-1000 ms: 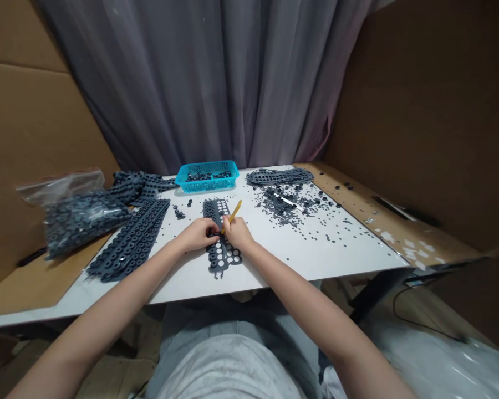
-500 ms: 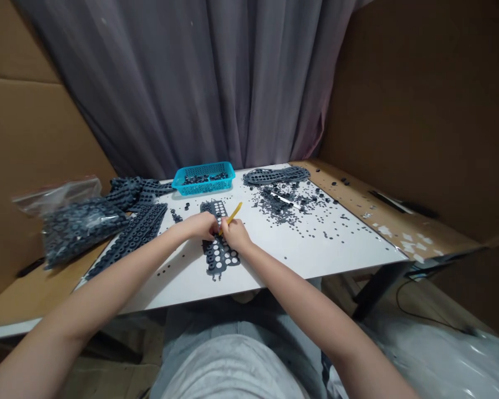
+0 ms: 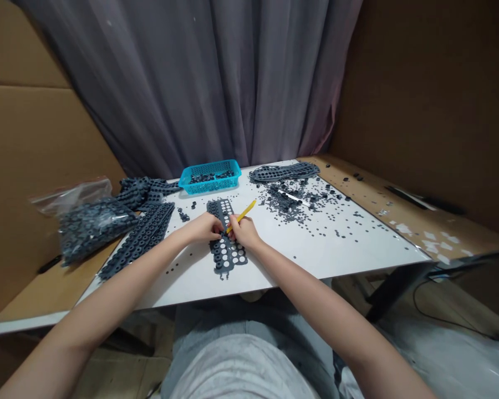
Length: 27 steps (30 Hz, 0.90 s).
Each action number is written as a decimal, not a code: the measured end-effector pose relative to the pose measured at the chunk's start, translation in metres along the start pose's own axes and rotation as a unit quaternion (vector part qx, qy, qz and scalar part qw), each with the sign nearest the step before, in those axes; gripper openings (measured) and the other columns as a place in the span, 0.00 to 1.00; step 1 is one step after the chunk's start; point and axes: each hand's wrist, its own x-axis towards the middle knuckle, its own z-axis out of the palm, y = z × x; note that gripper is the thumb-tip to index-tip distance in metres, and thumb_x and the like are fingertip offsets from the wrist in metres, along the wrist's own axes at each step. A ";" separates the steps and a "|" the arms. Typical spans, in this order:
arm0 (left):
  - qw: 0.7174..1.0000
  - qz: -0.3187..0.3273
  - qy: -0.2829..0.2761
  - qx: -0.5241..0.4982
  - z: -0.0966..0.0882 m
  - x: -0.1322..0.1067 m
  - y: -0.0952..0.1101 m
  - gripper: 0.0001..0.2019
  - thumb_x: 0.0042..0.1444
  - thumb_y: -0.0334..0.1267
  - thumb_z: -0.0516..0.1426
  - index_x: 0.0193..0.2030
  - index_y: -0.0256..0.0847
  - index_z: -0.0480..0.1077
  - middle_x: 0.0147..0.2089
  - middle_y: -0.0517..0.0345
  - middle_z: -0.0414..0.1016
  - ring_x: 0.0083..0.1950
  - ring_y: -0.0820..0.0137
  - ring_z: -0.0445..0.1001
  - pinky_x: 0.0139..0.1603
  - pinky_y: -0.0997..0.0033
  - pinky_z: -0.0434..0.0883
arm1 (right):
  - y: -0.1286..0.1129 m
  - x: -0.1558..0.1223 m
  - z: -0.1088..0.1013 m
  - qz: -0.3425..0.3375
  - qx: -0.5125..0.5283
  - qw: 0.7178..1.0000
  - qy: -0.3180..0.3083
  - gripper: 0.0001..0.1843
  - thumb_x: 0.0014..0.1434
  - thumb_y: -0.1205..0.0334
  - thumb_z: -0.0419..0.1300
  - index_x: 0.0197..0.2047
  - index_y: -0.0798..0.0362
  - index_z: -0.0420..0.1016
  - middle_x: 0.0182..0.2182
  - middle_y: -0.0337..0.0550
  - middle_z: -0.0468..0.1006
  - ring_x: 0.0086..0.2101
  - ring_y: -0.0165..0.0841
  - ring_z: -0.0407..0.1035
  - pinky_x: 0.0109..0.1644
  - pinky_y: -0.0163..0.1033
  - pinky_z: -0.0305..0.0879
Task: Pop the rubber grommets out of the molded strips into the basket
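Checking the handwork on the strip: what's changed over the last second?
The yellow pencil in the right hand has swung over and now leans further toward the person's right. The left hand has moved in toward it, over the dark perforated rubber strip. Nothing was visibly let go. The turquoise plastic basket and scattered dark bits stayed put, apart from head-camera drift.

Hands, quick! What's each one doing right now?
Left hand: curled closed, fingertips on the dark rubber sheet, nothing visibly held.
Right hand: closed, holding a yellow pencil.
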 end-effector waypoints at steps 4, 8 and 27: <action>1.000 0.003 0.005 0.010 0.002 0.000 0.004 0.08 0.44 0.32 0.58 0.31 0.41 0.78 0.23 0.60 0.74 0.23 0.72 0.68 0.25 0.76 0.61 | -0.002 0.000 0.000 -0.014 -0.018 1.000 -0.003 0.18 0.63 0.59 0.46 0.25 0.53 0.68 0.14 0.37 0.70 0.17 0.28 0.66 0.28 0.31 0.63; 1.000 0.011 0.010 0.027 0.002 -0.001 0.009 0.09 0.43 0.32 0.57 0.31 0.41 0.78 0.22 0.60 0.73 0.22 0.73 0.66 0.26 0.75 0.60 | -0.003 -0.001 0.000 -0.017 -0.029 0.999 -0.007 0.19 0.64 0.60 0.46 0.25 0.54 0.69 0.15 0.38 0.71 0.18 0.29 0.67 0.28 0.31 0.63; 0.990 0.065 0.004 0.124 0.007 -0.001 0.011 0.08 0.46 0.28 0.57 0.32 0.41 0.75 0.30 0.55 0.75 0.31 0.67 0.72 0.35 0.72 0.67 | -0.012 -0.007 0.000 -0.037 -0.165 0.986 -0.006 0.18 0.66 0.61 0.46 0.31 0.54 0.73 0.19 0.42 0.74 0.26 0.34 0.70 0.32 0.33 0.58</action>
